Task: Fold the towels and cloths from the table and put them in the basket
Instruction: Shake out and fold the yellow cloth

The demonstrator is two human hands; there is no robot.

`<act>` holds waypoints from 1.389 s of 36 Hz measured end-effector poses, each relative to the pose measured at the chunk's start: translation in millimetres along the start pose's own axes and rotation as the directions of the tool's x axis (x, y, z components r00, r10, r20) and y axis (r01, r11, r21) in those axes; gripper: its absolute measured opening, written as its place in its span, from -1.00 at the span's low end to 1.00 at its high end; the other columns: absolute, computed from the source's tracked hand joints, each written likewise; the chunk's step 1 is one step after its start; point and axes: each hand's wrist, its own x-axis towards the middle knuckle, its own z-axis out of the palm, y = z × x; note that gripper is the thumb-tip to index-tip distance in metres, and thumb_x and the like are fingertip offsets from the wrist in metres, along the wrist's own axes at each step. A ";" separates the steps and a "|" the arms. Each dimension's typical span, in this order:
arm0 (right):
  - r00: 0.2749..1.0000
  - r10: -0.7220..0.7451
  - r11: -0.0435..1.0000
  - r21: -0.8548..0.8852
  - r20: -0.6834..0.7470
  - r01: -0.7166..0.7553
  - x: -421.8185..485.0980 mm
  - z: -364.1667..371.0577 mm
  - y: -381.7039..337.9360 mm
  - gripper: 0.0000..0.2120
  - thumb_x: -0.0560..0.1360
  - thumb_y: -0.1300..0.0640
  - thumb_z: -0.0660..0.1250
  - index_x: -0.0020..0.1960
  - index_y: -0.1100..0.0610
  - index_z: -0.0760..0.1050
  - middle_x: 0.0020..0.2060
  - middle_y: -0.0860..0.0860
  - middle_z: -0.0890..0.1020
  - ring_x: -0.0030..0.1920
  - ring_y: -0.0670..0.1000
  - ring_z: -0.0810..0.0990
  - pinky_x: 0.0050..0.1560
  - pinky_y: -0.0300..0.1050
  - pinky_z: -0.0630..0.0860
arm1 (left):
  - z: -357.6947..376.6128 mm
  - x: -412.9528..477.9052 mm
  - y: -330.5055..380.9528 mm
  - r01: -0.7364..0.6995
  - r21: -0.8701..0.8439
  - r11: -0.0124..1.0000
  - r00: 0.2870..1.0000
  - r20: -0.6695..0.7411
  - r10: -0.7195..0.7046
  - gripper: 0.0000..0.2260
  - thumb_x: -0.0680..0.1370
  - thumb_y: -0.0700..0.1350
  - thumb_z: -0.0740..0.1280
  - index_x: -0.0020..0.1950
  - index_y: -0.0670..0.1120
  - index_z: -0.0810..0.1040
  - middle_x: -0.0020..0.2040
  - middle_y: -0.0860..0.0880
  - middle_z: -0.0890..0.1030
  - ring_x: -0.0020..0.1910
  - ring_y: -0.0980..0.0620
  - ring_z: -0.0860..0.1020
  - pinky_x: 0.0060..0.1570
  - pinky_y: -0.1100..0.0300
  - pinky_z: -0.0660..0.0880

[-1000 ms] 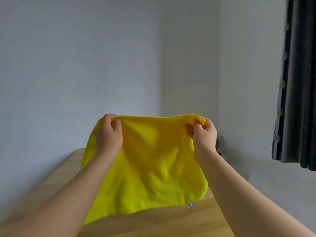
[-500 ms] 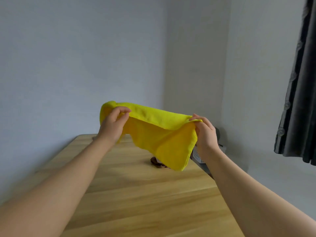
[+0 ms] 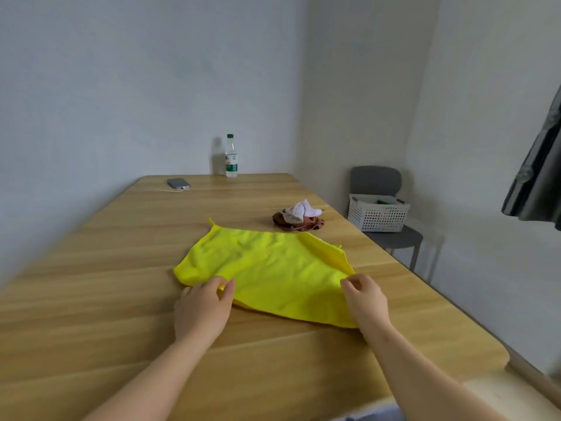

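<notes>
Wooden desk (image 3: 115, 299) against pale walls carries the yellow cloth (image 3: 273, 265), lying flat, its long axis running left to right with the right end angled nearer. The left hand (image 3: 202, 308) pinches its near left edge in a narrow grip; the right hand (image 3: 365, 302) pinches the near right corner. Crumpled cloths (image 3: 299, 218) lie just beyond; the basket (image 3: 378, 215) sits on a chair (image 3: 376, 180) at the far right.

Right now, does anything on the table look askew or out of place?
The yellow cloth lies askew, its right edge turned over. Behind it, white and brown cloths sit in a crumpled heap. Nothing looks spilled or damaged.
</notes>
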 end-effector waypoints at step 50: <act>0.963 -0.268 0.597 -0.783 0.012 0.176 32.9 28.3 7.6 -0.73 0.57 0.00 0.03 0.12 -0.02 0.46 0.13 -0.09 0.56 0.19 0.01 0.46 0.18 -0.11 0.30 | 3.4 42.5 -11.1 0.223 0.007 0.975 0.966 -0.137 -0.220 -0.51 0.45 -0.20 0.30 0.36 -0.02 0.29 0.48 -0.14 0.15 0.39 -0.23 0.25 0.26 -0.11 0.24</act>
